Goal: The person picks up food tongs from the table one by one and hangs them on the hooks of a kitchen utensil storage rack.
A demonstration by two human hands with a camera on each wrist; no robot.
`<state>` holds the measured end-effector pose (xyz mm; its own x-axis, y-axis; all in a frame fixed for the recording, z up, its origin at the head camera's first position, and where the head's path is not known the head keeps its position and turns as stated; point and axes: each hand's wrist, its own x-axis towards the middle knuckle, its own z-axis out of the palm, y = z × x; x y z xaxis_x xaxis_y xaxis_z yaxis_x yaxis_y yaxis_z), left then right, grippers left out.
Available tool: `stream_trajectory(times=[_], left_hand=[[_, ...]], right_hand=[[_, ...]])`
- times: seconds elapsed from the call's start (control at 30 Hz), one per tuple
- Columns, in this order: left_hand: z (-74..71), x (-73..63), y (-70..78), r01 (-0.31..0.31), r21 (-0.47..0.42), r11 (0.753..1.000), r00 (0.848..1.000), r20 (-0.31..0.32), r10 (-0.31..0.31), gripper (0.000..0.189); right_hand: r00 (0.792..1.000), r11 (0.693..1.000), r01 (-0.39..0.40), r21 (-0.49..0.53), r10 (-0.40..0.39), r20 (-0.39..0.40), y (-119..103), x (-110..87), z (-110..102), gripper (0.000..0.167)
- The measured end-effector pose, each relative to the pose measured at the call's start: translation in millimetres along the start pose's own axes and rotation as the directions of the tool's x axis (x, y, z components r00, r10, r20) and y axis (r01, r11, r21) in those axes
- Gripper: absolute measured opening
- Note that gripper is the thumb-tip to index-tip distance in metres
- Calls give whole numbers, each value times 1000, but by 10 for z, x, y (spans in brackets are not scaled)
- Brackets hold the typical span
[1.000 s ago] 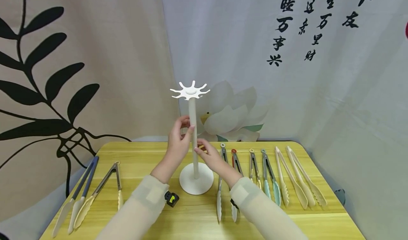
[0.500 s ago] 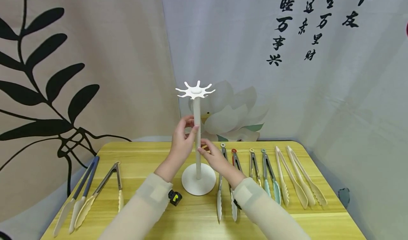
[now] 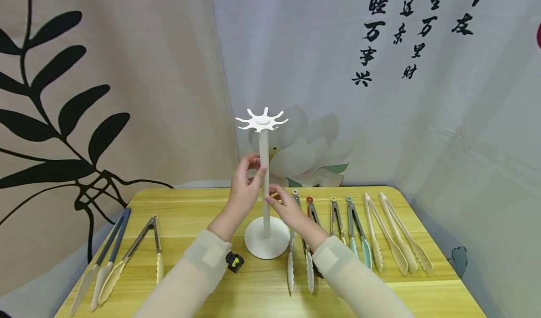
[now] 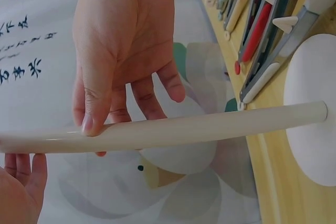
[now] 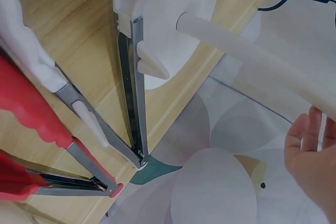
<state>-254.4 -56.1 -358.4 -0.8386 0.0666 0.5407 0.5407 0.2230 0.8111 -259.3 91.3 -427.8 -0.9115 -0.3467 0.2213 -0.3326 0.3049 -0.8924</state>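
A white utensil stand point(image 3: 267, 237) stands upright in the middle of the table, with a round base, a slim pole and a ring of hooks on top. Around the upper pole my left hand point(image 3: 246, 186) has its thumb in front and its fingers behind. Lower down, from the right side, my right hand point(image 3: 289, 211) pinches the pole between thumb and fingers. In the left wrist view, that right hand point(image 4: 123, 40) shows its thumb on the pole, and the left fingertips touch it at lower left. The right wrist view has only part of the right hand point(image 5: 315, 161).
Several tongs lie to the right: white ones point(image 3: 290, 272), red-ringed ones point(image 3: 310, 273), teal ones point(image 3: 367, 254) and cream ones point(image 3: 410, 247). Blue-handled tongs point(image 3: 120, 233) and beige-tipped tongs point(image 3: 112, 279) are at the left of the wooden table point(image 3: 190, 205). A curtain hangs behind.
Both hands have shifted the stand a little to the right, its base sliding along the table. Their hold on the pole looks the same, and the tongs have stayed put.
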Motion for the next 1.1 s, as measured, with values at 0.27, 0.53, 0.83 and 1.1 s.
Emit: stream_trajectory(times=[0.27, 0.53, 0.83, 1.1], left_hand=[[-7, -9, 4, 18, 0, 1000, 1000, 15, -18, 39], [-93, -28, 132, 80, 2, 997, 995, 65, -79, 40], [-442, -310, 12, 112, 62, 992, 988, 100, -118, 39], [-890, -751, -582, 250, 290, 924, 932, 188, -311, 60]], right_hand=[[1000, 1000, -19, 4, 19, 13, -245, -93, -50, 35], [1000, 1000, -25, -2, 25, -4, 11, -8, -13, 35], [999, 997, 36, -69, -34, 25, -146, -65, -225, 40], [986, 974, 167, -154, -167, 14, -526, -28, -681, 46]])
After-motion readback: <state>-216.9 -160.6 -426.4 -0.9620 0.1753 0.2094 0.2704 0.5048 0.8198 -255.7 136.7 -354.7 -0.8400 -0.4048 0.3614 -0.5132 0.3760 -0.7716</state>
